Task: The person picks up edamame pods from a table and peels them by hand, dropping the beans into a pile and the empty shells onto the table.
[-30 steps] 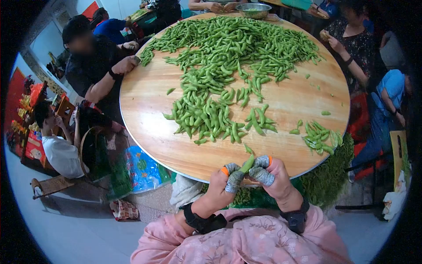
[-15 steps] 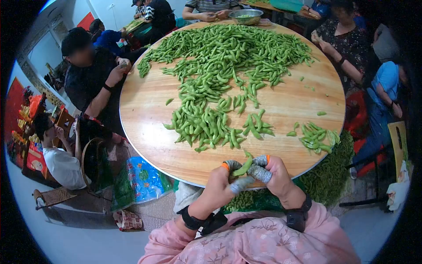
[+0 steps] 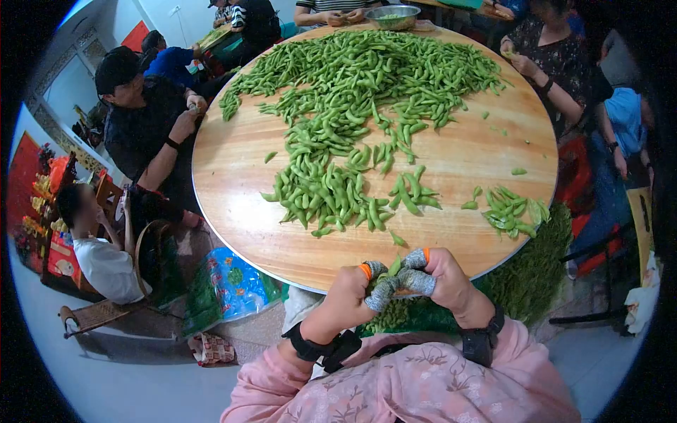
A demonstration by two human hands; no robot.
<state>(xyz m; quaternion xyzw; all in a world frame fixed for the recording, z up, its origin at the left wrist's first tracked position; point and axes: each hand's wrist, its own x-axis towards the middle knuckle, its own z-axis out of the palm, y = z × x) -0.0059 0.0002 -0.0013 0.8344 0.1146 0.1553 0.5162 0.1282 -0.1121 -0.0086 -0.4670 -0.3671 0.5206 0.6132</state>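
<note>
The pod pile (image 3: 324,190) blocks straight ahead, while bare tabletop (image 3: 226,176) leaves passage left of it.

one wide view is taken from head height, faced forward and down; the left hand (image 3: 352,290) and right hand (image 3: 449,283) are framed close, the round surface (image 3: 236,194) beyond.

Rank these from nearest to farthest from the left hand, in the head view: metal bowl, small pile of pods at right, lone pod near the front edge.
From the left hand:
1. Lone pod: just ahead, near the table's front edge.
2. Small pile of pods: toward the right edge.
3. Metal bowl: at the far edge.
</note>
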